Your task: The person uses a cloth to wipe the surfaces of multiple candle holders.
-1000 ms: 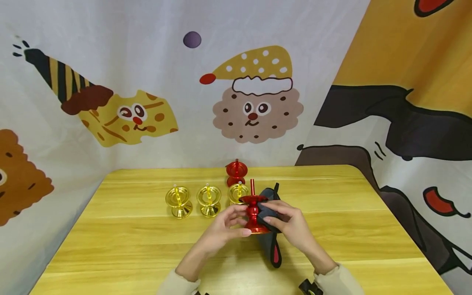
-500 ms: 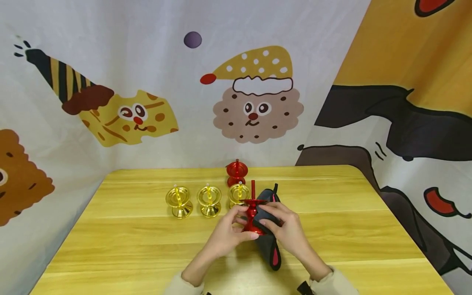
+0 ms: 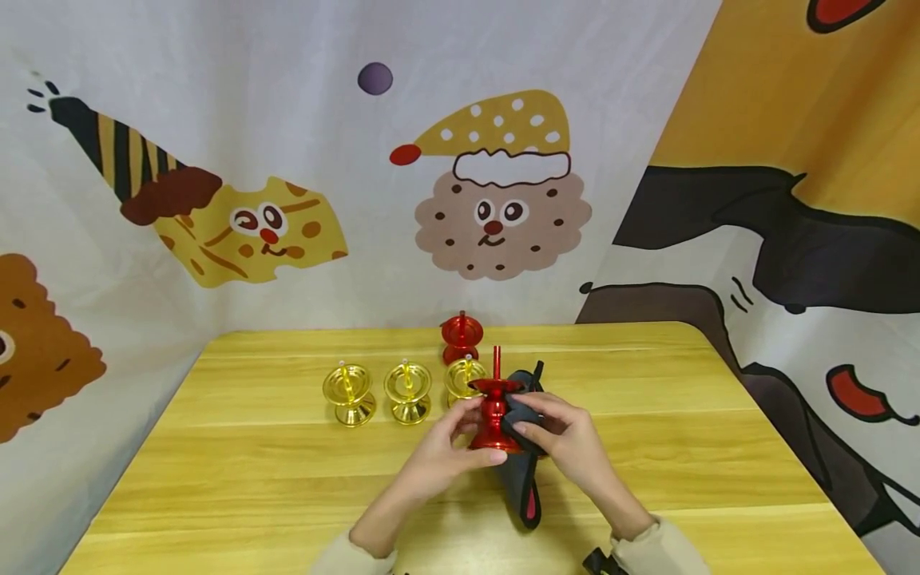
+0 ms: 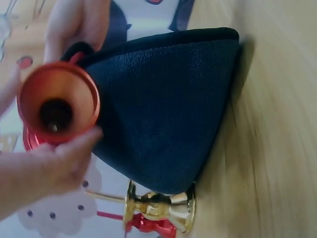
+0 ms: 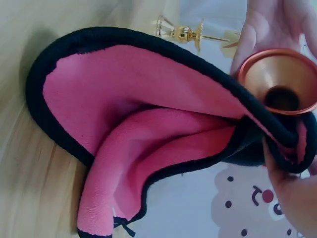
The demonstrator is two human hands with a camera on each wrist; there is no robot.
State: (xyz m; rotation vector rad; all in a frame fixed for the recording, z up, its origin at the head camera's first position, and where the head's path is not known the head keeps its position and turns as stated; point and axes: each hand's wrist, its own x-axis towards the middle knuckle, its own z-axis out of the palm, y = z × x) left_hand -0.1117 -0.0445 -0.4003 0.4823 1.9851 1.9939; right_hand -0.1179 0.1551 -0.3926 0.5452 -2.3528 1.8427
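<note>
Left hand (image 3: 442, 455) has its fingers and thumb curled round a red stand (image 3: 493, 419) near its base, holding it upright above the tabletop (image 3: 251, 471). Right hand (image 3: 571, 438) pinches a dark, pink-lined cloth (image 3: 519, 475) against its side. Beyond, three gold stands (image 3: 408, 386) form a row, a second red stand (image 3: 460, 334) behind the rightmost.

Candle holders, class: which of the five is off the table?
The red candle holder in the left hand; the other red one, at the back, and the three gold ones all stand on the table.
</note>
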